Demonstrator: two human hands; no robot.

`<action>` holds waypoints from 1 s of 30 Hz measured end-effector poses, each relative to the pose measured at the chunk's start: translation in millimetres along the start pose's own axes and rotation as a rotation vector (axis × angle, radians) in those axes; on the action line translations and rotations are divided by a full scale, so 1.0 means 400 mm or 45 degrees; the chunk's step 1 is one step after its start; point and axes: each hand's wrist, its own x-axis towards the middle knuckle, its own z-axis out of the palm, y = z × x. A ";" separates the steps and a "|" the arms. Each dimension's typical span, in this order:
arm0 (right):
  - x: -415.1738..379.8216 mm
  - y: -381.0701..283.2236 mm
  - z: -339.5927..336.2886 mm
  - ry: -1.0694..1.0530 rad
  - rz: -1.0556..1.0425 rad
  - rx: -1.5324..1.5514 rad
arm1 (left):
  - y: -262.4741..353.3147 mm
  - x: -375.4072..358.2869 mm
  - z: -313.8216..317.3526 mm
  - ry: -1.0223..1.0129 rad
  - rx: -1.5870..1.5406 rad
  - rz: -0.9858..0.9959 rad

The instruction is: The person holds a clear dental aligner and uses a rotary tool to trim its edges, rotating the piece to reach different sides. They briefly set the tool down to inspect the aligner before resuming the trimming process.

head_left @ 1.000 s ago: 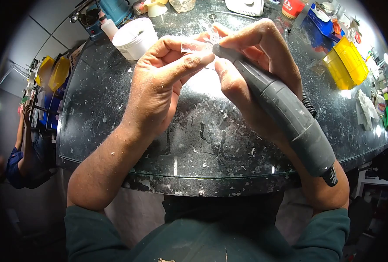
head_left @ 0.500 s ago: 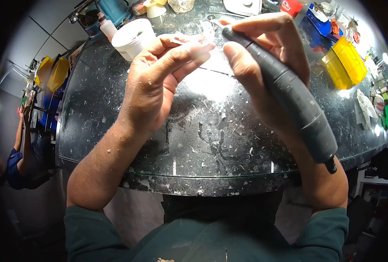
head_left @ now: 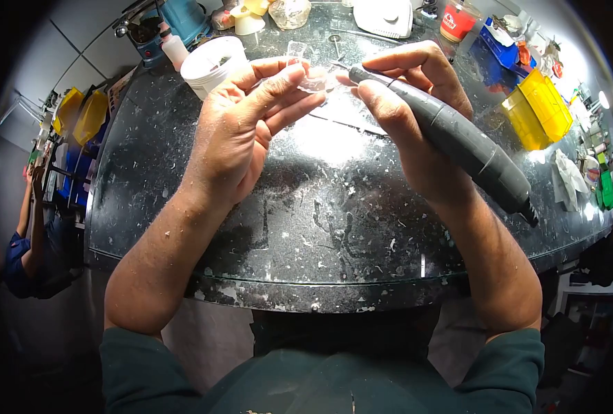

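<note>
My left hand (head_left: 234, 121) pinches a small clear plastic piece (head_left: 312, 83) between thumb and fingers. The piece is curved and see-through, with a part standing up at its far side; its exact kind is hard to make out. In my right hand (head_left: 403, 127) lies a black rotary tool handpiece (head_left: 469, 141), gripped like a pen. Its tip points left at the clear piece, close to the right edge; glare hides whether they touch. Both hands are above the dark, speckled worktop (head_left: 306, 228).
A white tub (head_left: 210, 65) stands behind my left hand, with a bottle (head_left: 173, 48) beside it. At the back are a white device (head_left: 384, 17) and a red cup (head_left: 458, 19). Yellow bins (head_left: 538, 110) stand right. Another person's arm (head_left: 30, 214) shows far left.
The handpiece's tip has come down toward me, while its rear end has risen, so it lies flatter. My left hand has turned the clear piece, and more of it shows.
</note>
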 end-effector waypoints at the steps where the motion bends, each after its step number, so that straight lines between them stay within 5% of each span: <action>1: 0.000 -0.001 0.002 0.046 -0.008 -0.031 | 0.000 0.000 0.000 0.003 -0.001 0.000; 30: -0.005 0.004 -0.005 -0.026 -0.055 -0.077 | -0.013 -0.006 -0.002 -0.068 -0.069 0.075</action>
